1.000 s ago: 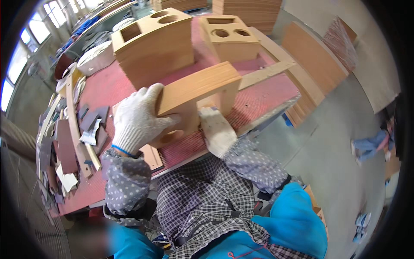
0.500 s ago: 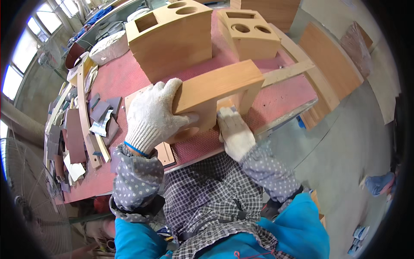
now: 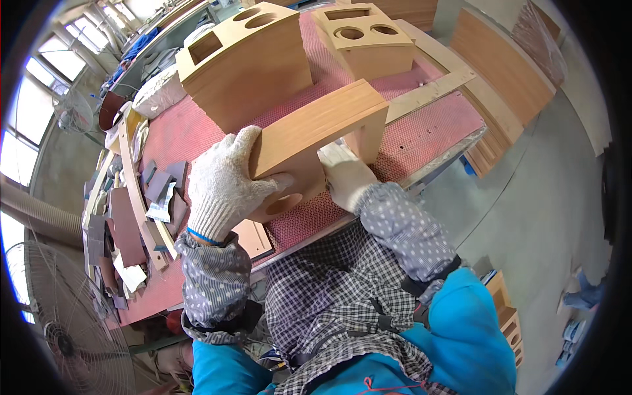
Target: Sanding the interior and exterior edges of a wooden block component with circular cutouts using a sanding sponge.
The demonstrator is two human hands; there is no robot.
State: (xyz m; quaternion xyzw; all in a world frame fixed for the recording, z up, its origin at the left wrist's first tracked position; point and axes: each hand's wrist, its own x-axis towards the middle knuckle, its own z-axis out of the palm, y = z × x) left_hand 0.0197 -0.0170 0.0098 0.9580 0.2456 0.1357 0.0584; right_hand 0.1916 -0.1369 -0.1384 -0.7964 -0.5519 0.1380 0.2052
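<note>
A wooden speaker cabinet [image 3: 322,125] lies on its side on the pink mat, its front with a round hole and a rectangular opening turned toward me. My left hand [image 3: 227,181], in a white knitted glove, grips its left end, thumb on the front and fingers over the top edge. My right hand [image 3: 345,176], also gloved, reaches into the rectangular opening with its fingers bent. Its fingertips are partly hidden by the cabinet; a small pale bluish bit shows at them, too little to name. Beneath my left wrist lies a flat wooden panel [image 3: 252,238].
Two more wooden cabinets [image 3: 247,72] [image 3: 368,49] with round and rectangular cutouts stand farther back. Sanding sheets and scraps [image 3: 125,224] lie at the left beside long wooden strips [image 3: 135,191]. A wooden frame [image 3: 431,95] lies at the right. A fan [image 3: 62,336] stands at lower left.
My right hand has moved slightly left and deeper into the opening, its fingertips now less visible. My left hand keeps its grip on the cabinet. The whole view has shifted a little.
</note>
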